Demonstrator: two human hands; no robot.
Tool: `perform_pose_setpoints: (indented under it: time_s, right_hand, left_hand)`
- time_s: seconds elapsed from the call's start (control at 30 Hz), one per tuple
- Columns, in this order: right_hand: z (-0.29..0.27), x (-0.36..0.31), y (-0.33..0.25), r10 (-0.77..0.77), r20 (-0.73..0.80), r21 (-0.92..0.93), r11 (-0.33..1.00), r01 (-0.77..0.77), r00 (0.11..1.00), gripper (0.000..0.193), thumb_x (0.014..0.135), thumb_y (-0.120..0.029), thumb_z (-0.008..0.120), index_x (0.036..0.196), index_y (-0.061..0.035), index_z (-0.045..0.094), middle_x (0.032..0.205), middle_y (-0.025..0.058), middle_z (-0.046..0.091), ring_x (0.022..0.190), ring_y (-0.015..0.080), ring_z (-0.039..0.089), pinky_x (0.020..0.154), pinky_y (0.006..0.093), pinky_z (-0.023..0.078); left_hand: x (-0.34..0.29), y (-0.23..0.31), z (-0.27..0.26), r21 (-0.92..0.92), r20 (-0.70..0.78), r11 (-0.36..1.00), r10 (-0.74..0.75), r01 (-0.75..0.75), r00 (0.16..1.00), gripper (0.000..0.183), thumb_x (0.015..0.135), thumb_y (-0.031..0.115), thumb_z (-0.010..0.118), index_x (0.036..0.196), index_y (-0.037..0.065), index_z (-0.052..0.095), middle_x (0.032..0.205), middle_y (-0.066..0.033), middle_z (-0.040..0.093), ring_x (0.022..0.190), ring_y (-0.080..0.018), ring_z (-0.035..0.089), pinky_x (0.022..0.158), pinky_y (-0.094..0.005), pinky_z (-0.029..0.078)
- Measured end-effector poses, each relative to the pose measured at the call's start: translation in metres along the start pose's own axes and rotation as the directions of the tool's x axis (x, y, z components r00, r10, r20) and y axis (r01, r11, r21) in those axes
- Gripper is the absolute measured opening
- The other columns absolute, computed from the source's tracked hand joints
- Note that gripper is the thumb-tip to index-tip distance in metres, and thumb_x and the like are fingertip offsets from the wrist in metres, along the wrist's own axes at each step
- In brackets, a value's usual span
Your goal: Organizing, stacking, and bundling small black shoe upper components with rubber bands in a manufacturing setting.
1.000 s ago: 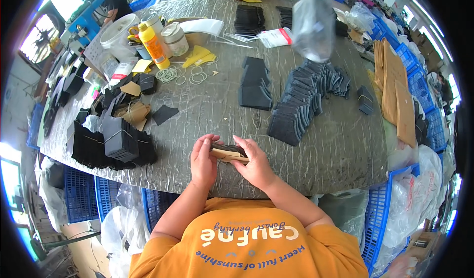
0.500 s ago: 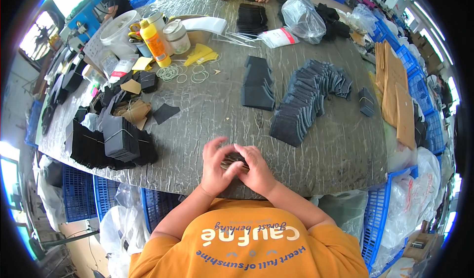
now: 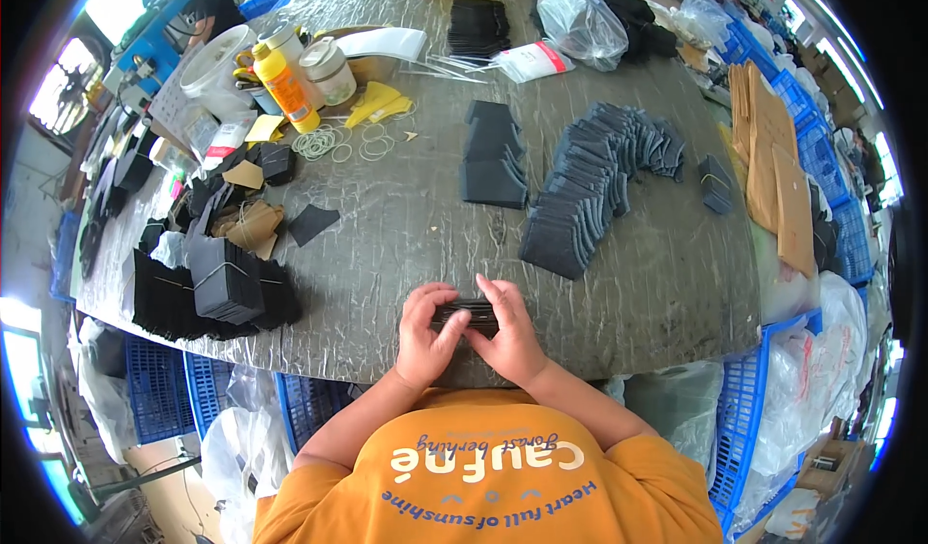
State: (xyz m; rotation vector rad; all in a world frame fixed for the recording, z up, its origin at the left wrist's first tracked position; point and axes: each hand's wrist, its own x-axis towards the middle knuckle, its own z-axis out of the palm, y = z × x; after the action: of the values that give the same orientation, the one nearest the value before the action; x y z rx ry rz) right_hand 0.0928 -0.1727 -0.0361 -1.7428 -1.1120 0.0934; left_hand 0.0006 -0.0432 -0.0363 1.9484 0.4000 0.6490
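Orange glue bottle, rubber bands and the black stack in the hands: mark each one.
Orange glue bottle (image 3: 286, 89), head view, on its orange body.
Rubber bands (image 3: 324, 143), head view, on the loose pile.
Black stack (image 3: 467, 312), head view, on its top edge between the hands.

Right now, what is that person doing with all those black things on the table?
A person in an orange shirt holds a small stack of black pieces at the near edge of the grey table, pressed between the left hand and the right hand. More black pieces lie fanned out in a long row ahead, and bundled stacks sit off to the left. Rubber bands and an orange bottle lie farther back. Another person's hands show at the far edge.
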Motion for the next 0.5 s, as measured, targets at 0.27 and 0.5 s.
perform_pose_setpoints:
  time_s: [0.27, 0.5]
  right_hand:
    - [0.0019, 0.0005, -0.0008, 0.004, -0.017, 0.046, 0.999, -0.003, 1.000, 0.074, 0.069, 0.000, 0.069, 0.134, -0.0054, 0.035, 0.116, 0.0187, 0.044, 0.104, 0.0351, 0.048, 0.090, 0.0400, 0.041]
    - [0.0027, -0.0030, 0.0025, 0.018, 0.016, 0.019, 1.000, -0.018, 1.000, 0.072, 0.068, 0.000, 0.067, 0.133, -0.0034, 0.036, 0.122, 0.0209, 0.040, 0.110, 0.0381, 0.043, 0.095, 0.0436, 0.037]
  left_hand:
    - [-0.0001, 0.0046, 0.0019, 0.126, 0.085, 0.988, 0.076, -0.086, 0.993, 0.040, 0.089, 0.026, 0.051, 0.117, -0.003, 0.050, 0.122, -0.0214, 0.048, 0.110, -0.0377, 0.047, 0.097, -0.0433, 0.035]
    - [0.0033, 0.0076, -0.0007, 0.416, 0.338, 0.880, 0.084, -0.229, 0.937, 0.086, 0.080, 0.052, 0.056, 0.137, -0.004, 0.023, 0.138, -0.0240, 0.032, 0.129, -0.0404, 0.030, 0.106, -0.0550, 0.019]
